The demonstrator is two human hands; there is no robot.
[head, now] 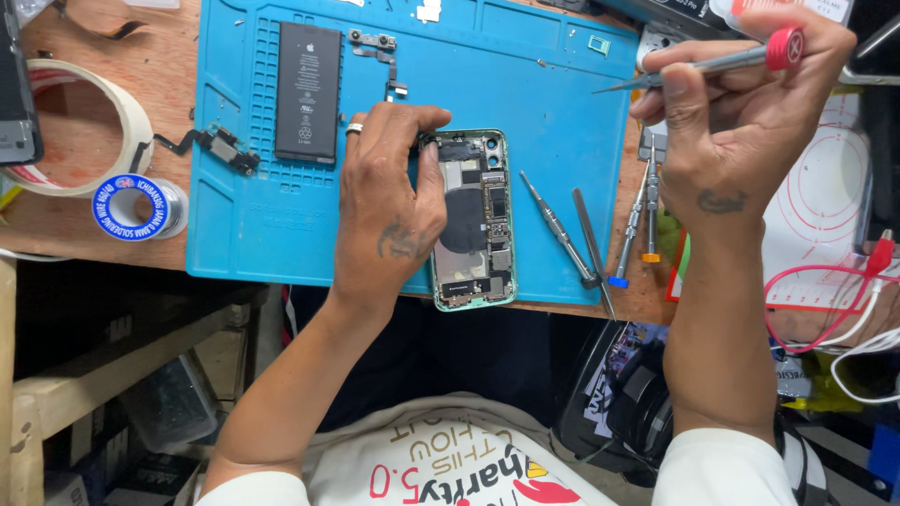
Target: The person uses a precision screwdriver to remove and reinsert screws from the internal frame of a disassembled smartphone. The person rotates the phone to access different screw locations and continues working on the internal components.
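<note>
A wooden bench (159, 56) carries a blue work mat (553, 112), a roll of pale tape (84, 126), a solder spool (131, 208) and small screwdrivers (637, 220).

We saw a bright blue mat (525, 84) on a brown wooden bench (150, 66). The opened phone (473, 220) had a pale green rim, with grey and black parts inside. The battery (307, 92) was black with white print. The screwdriver (722, 62) was silver with a red cap. The spool (131, 207) was blue and white, the tape roll (80, 126) cream.
</note>
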